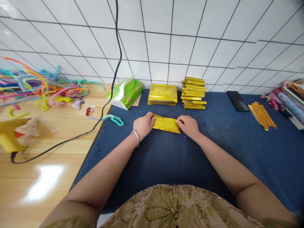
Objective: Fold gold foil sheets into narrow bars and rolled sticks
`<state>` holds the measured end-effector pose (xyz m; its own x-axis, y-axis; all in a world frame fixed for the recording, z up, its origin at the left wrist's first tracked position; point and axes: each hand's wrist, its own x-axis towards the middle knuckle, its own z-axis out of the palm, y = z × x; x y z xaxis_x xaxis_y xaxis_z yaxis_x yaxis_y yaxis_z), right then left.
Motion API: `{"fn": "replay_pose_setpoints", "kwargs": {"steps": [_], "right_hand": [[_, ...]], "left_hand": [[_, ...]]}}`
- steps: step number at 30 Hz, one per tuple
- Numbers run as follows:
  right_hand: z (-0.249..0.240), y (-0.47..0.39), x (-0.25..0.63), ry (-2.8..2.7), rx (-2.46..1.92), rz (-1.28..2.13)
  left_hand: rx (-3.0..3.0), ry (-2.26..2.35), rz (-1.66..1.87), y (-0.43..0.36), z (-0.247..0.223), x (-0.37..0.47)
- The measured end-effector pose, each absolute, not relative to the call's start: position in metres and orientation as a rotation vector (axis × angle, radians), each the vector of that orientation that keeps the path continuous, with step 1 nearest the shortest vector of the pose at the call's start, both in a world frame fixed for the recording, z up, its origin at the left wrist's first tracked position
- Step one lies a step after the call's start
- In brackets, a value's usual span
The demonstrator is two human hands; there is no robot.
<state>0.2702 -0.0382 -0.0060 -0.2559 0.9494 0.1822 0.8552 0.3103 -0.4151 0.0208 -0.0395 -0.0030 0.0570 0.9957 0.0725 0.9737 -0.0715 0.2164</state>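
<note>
A shiny gold foil paper (167,124) is stretched sideways between my two hands, low over the dark blue table surface (152,161). My left hand (143,125), with a silver bracelet at the wrist, pinches its left end. At the right end, my right hand (189,126) grips the paper between thumb and fingers. Just behind it lies a flat stack of gold foil papers (162,94). To the right of that stack is a pile of narrow gold foil rolls (193,93).
A green tissue pack (127,92) stands at back left. Beyond it are tangled pipe cleaners (45,85) and a yellow glue gun (10,134) with a black cord (116,68). Rightward lie a phone (238,101), gold strips (262,114) and books (291,101). A tiled wall closes the back.
</note>
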Motion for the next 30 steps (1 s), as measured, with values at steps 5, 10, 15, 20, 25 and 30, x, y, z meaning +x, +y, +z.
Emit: {"fn": "replay_pose_setpoints", "kwargs": {"steps": [5, 10, 15, 20, 25, 30], "right_hand": [[-0.006, -0.038, 0.265, -2.272, -1.669, 0.172], [-0.006, -0.04, 0.263, -2.265, -1.734, 0.127], [-0.007, -0.04, 0.264, -2.276, -1.733, 0.099], [-0.007, -0.042, 0.265, -2.27, -1.723, 0.11], [-0.006, -0.044, 0.266, -2.287, -1.716, 0.122], [-0.004, -0.047, 0.264, -2.292, -1.704, 0.129]], "left_hand": [[2.227, 2.088, 0.16, -0.037, -0.005, 0.024], [2.464, 2.047, 0.323, -0.039, -0.001, 0.031], [2.911, 1.461, 0.306, -0.037, 0.003, 0.03], [2.895, 1.315, 0.266, -0.04, 0.002, 0.026], [2.839, 1.459, 0.312, -0.056, 0.001, 0.032], [2.803, 1.479, 0.325, -0.06, 0.0, 0.032]]}}
